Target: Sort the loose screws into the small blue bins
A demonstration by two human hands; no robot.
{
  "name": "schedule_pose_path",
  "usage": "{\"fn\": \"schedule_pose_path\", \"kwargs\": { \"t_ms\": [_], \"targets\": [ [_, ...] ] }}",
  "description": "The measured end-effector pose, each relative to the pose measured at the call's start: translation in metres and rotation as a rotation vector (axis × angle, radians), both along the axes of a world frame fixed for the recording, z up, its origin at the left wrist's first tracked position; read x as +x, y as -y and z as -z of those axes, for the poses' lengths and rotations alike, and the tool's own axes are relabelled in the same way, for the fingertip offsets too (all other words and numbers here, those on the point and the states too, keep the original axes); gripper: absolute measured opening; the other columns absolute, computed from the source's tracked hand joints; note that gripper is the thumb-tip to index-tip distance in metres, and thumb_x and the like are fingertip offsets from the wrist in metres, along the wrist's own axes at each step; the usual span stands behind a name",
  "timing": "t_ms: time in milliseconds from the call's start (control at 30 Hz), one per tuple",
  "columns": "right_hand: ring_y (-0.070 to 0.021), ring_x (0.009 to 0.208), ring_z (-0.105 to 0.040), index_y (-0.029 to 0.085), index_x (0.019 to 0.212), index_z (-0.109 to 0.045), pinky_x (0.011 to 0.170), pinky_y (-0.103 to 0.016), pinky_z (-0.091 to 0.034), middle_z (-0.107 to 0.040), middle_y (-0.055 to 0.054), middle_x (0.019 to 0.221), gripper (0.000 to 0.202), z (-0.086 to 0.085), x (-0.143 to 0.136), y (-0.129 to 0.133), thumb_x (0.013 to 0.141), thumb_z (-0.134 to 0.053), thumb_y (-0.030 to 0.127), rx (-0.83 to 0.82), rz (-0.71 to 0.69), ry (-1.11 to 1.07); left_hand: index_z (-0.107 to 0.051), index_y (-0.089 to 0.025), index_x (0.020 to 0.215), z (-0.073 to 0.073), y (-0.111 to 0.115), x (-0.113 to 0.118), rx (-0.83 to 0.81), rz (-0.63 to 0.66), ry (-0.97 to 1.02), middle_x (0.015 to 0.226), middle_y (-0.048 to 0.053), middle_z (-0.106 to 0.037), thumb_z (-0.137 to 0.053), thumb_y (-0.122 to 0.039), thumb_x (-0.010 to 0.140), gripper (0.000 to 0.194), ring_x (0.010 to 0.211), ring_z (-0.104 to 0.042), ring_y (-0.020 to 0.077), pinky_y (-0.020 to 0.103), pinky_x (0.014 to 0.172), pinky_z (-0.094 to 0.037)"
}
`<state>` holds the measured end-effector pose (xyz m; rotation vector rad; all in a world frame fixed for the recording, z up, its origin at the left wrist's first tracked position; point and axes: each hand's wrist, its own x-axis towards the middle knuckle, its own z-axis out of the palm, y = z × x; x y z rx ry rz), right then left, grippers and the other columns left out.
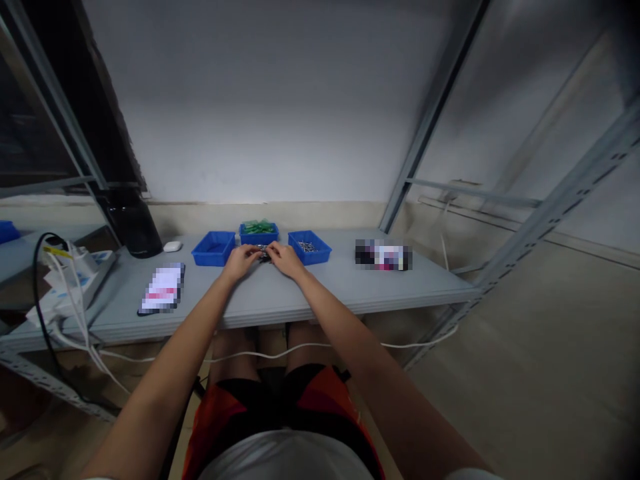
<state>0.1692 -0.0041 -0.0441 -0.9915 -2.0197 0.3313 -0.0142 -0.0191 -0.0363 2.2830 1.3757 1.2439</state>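
Both hands meet over a small pile of dark and silvery metal pieces (265,255) on the grey table. My left hand (242,261) has its fingers bent together at the pile's left side. From the right, my right hand (284,257) reaches in with its fingers pinched; what either holds is too small to name. A blue tray (214,259) that looks empty is left of the hands. Behind them, another blue tray (259,237) bears green pieces (258,227). The blue tray at the right (320,255) contains silvery metal parts (306,247).
On the grey tabletop (280,297) are a blurred-out phone (163,288), a white case (173,247) and a black bottle (134,223) at left. A power strip (75,287) with cables lies at the left edge. A pixelated item (383,255) is at right.
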Motion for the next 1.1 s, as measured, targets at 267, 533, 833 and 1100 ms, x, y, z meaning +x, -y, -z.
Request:
{"fn": "schedule_pose_path", "kwargs": {
  "t_ms": [267,533,833,1100],
  "targets": [
    [-0.0131,0.061,-0.055,0.02,0.089,-0.062,0.065,-0.023,-0.04,-0.06,0.002,0.064,0.019,0.001,0.0,-0.001,0.094,-0.047,0.031,-0.036,-0.031,-0.041,-0.072,-0.015,0.093,0.003,-0.004,-0.002,0.051,-0.002,-0.018,0.095,0.01,-0.073,-0.059,-0.027,0.086,0.02,0.087,-0.065,0.0218,0.032,0.08,-0.05],
    [-0.0134,0.062,-0.054,0.02,0.09,-0.062,0.065,-0.024,-0.039,-0.061,0.001,0.065,0.018,-0.001,0.001,0.004,0.094,-0.048,0.03,-0.06,-0.042,-0.015,-0.072,-0.015,0.092,0.001,-0.003,0.0,0.054,-0.014,-0.006,0.092,0.008,-0.072,-0.059,-0.028,0.085,0.019,0.084,-0.064,0.0201,0.031,0.078,-0.049],
    [-0.0135,0.063,-0.054,0.019,0.092,-0.064,0.066,-0.024,-0.039,-0.062,0.0,0.067,0.019,-0.005,0.001,0.008,0.094,-0.047,0.029,-0.072,-0.039,0.02,-0.072,-0.015,0.094,0.001,-0.003,0.001,0.043,-0.017,0.019,0.093,0.008,-0.072,-0.06,-0.026,0.086,0.018,0.079,-0.064,0.0186,0.03,0.076,-0.05],
    [-0.013,0.063,-0.053,0.019,0.093,-0.065,0.066,-0.023,-0.038,-0.061,0.001,0.065,0.019,-0.008,0.001,0.013,0.094,-0.048,0.028,-0.081,-0.026,0.067,-0.072,-0.016,0.095,-0.001,-0.001,0.003,0.047,-0.017,0.027,0.095,0.008,-0.072,-0.06,-0.025,0.085,0.018,0.082,-0.065,0.0194,0.031,0.078,-0.051]
  ]
}}
